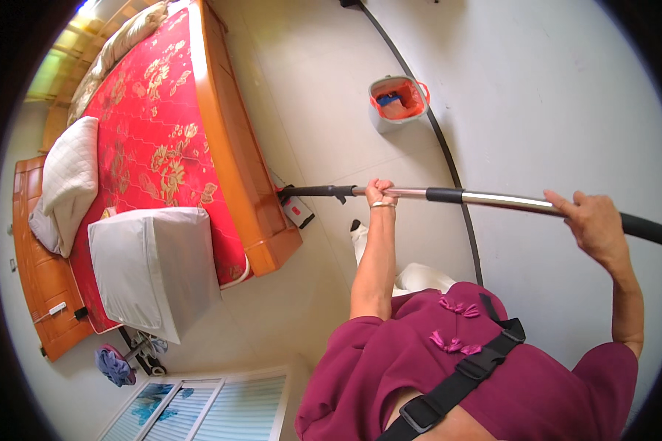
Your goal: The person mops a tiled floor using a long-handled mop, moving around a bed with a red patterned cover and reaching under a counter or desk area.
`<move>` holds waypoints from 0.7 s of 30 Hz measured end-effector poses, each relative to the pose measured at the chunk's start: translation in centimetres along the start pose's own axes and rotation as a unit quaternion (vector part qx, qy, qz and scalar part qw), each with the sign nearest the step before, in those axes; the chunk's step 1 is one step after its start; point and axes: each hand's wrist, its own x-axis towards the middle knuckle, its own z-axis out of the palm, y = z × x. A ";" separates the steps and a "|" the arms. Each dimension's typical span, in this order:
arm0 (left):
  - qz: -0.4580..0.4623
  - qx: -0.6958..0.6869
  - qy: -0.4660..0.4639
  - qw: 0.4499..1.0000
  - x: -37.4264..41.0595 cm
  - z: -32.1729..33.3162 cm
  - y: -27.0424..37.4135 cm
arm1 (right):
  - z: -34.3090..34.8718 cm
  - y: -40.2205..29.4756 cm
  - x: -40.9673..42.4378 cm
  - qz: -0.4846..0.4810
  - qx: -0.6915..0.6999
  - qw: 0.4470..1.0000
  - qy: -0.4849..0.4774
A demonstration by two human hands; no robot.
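A long pole (507, 201) of shiny metal with black sleeves runs across the view in front of me, probably the handle of a floor-cleaning tool. My left hand (380, 193) is closed around its middle, a bracelet on the wrist. Further right, my right hand (593, 226) grips the pole near its black end section, one finger stretched along the metal. The pole's far end reaches the lower side of the wooden bed frame (229, 121). A flat white piece with a red patch (297, 210) lies there on the floor; whether it joins the pole is unclear.
A pale bin (389, 125) with a red liner and some rubbish stands by the dark baseboard (444, 146). The bed carries a red floral mattress (138, 143), pillows (71, 176) and a large pale fabric-covered block (149, 259). A slatted, glazed panel (198, 408) is at lower left.
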 end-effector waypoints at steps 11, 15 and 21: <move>-0.009 0.018 0.113 0.993 7.4 8.3 -0.3 | -1.5 7.7 13.5 -0.020 0.088 0.994 -0.054; 0.014 0.017 0.148 0.989 10.4 14.0 -1.0 | -3.2 12.5 21.2 -0.054 0.064 0.995 -0.057; 0.036 -0.027 0.145 0.988 13.8 21.3 0.5 | -8.1 15.5 32.3 -0.090 0.048 0.993 -0.064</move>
